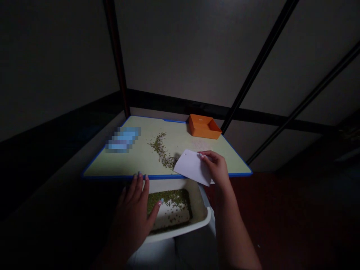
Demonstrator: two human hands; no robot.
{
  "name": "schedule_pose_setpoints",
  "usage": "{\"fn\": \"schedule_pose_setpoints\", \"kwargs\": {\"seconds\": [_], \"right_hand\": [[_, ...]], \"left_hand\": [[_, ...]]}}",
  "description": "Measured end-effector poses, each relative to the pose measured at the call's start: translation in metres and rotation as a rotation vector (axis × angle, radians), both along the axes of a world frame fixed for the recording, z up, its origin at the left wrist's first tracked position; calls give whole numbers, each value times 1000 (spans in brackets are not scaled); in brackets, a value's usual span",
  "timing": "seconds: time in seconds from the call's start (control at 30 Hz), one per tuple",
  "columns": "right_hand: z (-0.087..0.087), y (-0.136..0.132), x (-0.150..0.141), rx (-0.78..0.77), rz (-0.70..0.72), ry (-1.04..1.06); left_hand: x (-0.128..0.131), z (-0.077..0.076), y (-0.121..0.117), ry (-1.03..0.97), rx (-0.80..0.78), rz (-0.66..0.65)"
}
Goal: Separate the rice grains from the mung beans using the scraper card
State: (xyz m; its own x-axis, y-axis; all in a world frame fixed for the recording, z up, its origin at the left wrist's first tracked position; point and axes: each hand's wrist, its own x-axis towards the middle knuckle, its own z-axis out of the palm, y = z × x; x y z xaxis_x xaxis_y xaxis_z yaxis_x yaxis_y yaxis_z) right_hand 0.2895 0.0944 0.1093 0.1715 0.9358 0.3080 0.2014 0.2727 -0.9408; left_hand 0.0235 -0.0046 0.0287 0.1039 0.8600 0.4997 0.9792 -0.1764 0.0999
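My left hand (134, 204) grips the left rim of a white tray (203, 218) held just below the table's near edge; its thumb reaches inside. Small green beans (168, 198) lie in the tray. My right hand (216, 167) pinches a white flat scraper card (191, 166), whose lower edge rests on the table at the end of a trail of green beans (161, 150). The trail runs from mid-table toward the near edge.
The table (135, 157) is pale green with a blue border. An orange box (204, 126) sits at its far right corner. A blurred blue patch (123, 139) lies at the left. Dark floor, walls and slanted black poles surround the table.
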Motion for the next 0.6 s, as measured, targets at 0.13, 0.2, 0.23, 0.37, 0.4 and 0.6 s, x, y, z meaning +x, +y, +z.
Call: {"fn": "schedule_pose_setpoints", "kwargs": {"seconds": [0.13,0.2,0.23,0.37,0.4,0.6], "right_hand": [[7,14,-9,7,64,-44],[10,15,-12,-9,99,-47],[10,14,-12,-18,113,-42],[11,1,-5,-42,114,20],[10,-4,-1,-45,101,49],[-22,-40,20,-90,-15,323]], "left_hand": [[3,3,-1,-39,-3,3],[4,5,-1,-57,-6,7],[4,5,-1,-66,-8,8],[4,7,-2,-87,-10,10],[4,6,-2,-88,-10,9],[-2,2,-1,-60,10,3]]}}
